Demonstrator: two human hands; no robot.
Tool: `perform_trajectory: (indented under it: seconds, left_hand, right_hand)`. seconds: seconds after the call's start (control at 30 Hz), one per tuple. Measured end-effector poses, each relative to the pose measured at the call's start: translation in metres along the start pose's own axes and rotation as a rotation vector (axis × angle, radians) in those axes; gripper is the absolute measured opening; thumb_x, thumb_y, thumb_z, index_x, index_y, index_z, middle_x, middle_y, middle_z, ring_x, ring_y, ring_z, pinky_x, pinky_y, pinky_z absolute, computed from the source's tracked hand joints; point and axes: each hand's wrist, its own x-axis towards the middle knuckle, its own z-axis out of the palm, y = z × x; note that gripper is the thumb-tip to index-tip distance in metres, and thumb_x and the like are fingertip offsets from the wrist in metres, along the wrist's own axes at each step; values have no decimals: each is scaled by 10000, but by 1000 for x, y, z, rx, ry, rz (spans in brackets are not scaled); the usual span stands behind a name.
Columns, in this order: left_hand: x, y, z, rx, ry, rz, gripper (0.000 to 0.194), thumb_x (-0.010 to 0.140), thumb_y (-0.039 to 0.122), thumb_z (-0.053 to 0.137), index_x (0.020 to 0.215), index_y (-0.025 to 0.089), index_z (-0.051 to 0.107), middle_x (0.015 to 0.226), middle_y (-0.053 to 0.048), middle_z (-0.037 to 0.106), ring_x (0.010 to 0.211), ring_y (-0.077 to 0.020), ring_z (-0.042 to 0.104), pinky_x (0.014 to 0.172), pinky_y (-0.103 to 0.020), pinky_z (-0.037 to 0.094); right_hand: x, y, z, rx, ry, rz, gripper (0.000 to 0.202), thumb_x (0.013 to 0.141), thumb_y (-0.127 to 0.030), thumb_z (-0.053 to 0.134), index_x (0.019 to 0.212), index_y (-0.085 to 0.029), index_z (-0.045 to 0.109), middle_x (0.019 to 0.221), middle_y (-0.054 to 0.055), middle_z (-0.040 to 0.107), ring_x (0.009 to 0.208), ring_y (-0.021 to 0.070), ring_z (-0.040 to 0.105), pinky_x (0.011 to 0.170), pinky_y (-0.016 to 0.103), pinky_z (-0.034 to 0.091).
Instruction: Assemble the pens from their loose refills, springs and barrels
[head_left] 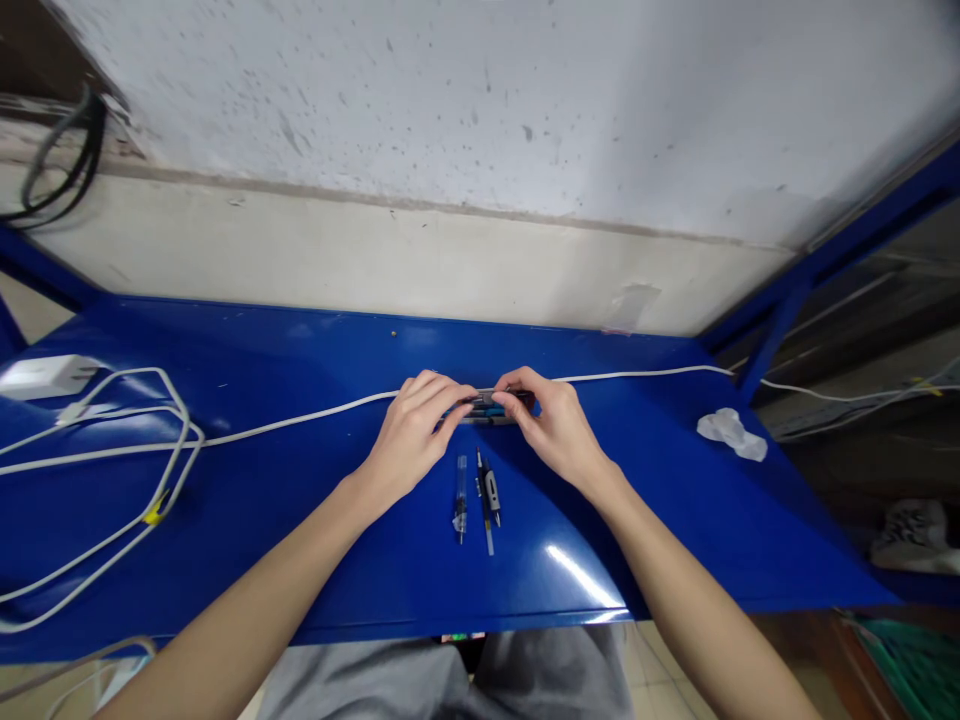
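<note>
Several pens [491, 411] with dark, clear and blue parts lie side by side across the middle of the shelf. My left hand [411, 425] has its thumb and fingertips closed at their left end. From the other side, my right hand [553, 418] pinches the right end with thumb and forefinger, partly hiding the pens. Nearer to me lie pen parts: a clear barrel [461, 495], a thin dark refill [484, 512] with a pale end, and a grey and black pen piece [491, 488] with a pointed tip.
A white cable [300, 418] runs across the blue shelf [360, 590] behind my hands, with loops at the left near a white charger [51, 376]. Crumpled white plastic [732, 433] lies at the right. Behind the shelf stands a speckled wall [450, 110]; blue frame bars [772, 335] rise at the sides.
</note>
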Motion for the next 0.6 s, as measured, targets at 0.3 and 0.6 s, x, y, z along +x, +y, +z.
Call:
perform_trajectory:
  seconds: [0.3, 0.6]
  left_hand:
    - [-4, 4, 1, 216, -4, -18, 320, 876, -6, 395, 953, 176, 648, 861, -38, 700, 773, -198, 604, 708, -338, 395]
    - [-3, 2, 1, 316, -91, -44, 299, 727, -43, 411, 796, 191, 583, 791, -48, 639, 796, -232, 566, 698, -350, 410]
  right_hand:
    - [-7, 1, 28, -59, 91, -88, 261, 1077, -299, 426, 948, -203, 632, 838, 50, 662, 747, 182, 602, 708, 291, 422]
    - [-2, 2, 31, -185, -20, -204, 251, 1076, -284, 438, 1022, -205, 670, 950, 82, 717, 856, 233, 567, 835, 391, 463]
